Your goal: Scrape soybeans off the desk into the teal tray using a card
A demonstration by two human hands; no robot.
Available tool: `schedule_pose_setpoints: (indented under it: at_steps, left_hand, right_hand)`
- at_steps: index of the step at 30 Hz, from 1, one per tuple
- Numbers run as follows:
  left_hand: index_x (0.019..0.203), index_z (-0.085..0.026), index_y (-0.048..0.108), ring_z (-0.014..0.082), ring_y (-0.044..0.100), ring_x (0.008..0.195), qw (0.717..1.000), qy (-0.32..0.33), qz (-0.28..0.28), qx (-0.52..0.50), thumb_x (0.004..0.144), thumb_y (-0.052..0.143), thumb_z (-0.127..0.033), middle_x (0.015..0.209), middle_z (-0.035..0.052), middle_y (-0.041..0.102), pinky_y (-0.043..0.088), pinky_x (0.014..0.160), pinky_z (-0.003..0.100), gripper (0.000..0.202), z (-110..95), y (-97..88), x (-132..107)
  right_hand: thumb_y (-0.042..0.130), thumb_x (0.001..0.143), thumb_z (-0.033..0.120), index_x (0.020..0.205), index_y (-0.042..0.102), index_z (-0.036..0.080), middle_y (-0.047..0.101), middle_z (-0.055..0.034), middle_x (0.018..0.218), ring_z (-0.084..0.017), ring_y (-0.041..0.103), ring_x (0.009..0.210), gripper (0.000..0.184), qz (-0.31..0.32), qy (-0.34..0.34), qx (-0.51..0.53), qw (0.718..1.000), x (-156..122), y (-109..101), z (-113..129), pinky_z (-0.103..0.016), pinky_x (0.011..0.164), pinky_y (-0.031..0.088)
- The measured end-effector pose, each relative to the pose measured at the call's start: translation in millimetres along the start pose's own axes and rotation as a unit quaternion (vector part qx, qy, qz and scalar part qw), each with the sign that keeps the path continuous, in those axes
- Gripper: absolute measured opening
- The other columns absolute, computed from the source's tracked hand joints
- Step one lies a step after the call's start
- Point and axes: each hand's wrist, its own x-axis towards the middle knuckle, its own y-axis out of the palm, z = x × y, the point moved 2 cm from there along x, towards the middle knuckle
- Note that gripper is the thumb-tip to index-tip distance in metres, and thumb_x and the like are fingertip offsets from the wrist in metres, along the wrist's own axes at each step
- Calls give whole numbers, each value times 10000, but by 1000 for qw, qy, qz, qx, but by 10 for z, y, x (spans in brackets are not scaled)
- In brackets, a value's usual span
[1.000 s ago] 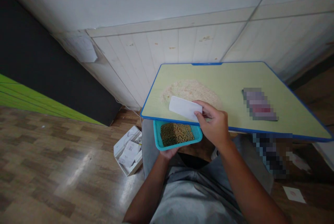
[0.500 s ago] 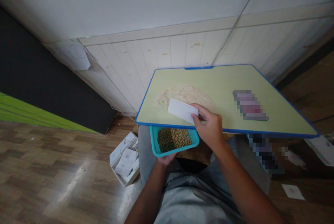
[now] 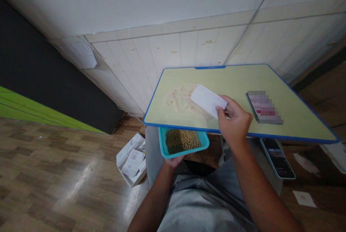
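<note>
My right hand [image 3: 234, 124] pinches a white plastic card [image 3: 207, 99] over the right part of a pale pile of grains [image 3: 180, 99] on the green, blue-edged tabletop [image 3: 232, 80]. My left hand [image 3: 174, 160] holds a teal tray [image 3: 163, 146] from below, tucked under the table's near edge. The tray holds green and yellowish beans [image 3: 182, 140]. Only the fingertips of the left hand show beneath the tray.
A pixelated flat object [image 3: 264, 107] lies on the table to the right. A phone [image 3: 278, 157] rests below the table edge on the right. An open white box [image 3: 132, 159] sits on the wooden floor at left. White panelled wall stands behind the table.
My right hand has carried the white card right and farther onto the table, away from the near edge. The tray stays under the edge.
</note>
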Motion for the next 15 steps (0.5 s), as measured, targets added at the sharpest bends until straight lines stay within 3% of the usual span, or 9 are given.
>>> schedule_pose_setpoints:
  at_steps: [5, 10, 15]
  left_hand:
    - [1435, -328, 781, 458, 263, 1754, 1000, -6, 13, 17, 1121, 339, -683, 1764, 43, 576, 258, 1341, 813, 649, -4, 42, -19]
    - [1402, -337, 799, 434, 215, 1772, 1000, -4, -10, 3, 1117, 355, -658, 1773, 30, 566, 203, 1370, 773, 618, 11, -48, 1]
    - [1371, -352, 820, 437, 195, 1778, 1000, 1, -19, -9, 1094, 389, -657, 1751, 29, 594, 146, 1372, 804, 596, 24, -122, 24]
  right_hand:
    - [715, 883, 251, 1246, 863, 251, 897, -66, 978, -330, 878, 881, 392, -13, -9, -33, 999, 134, -38, 63, -482, 843, 733]
    - [708, 869, 246, 1229, 872, 266, 901, -59, 967, -307, 860, 800, 395, 18, -26, -55, 998, 115, -55, 92, -474, 829, 726]
    - [700, 859, 227, 1214, 880, 272, 905, -56, 963, -309, 868, 829, 400, 36, -30, -68, 997, 66, -59, 53, -462, 830, 730]
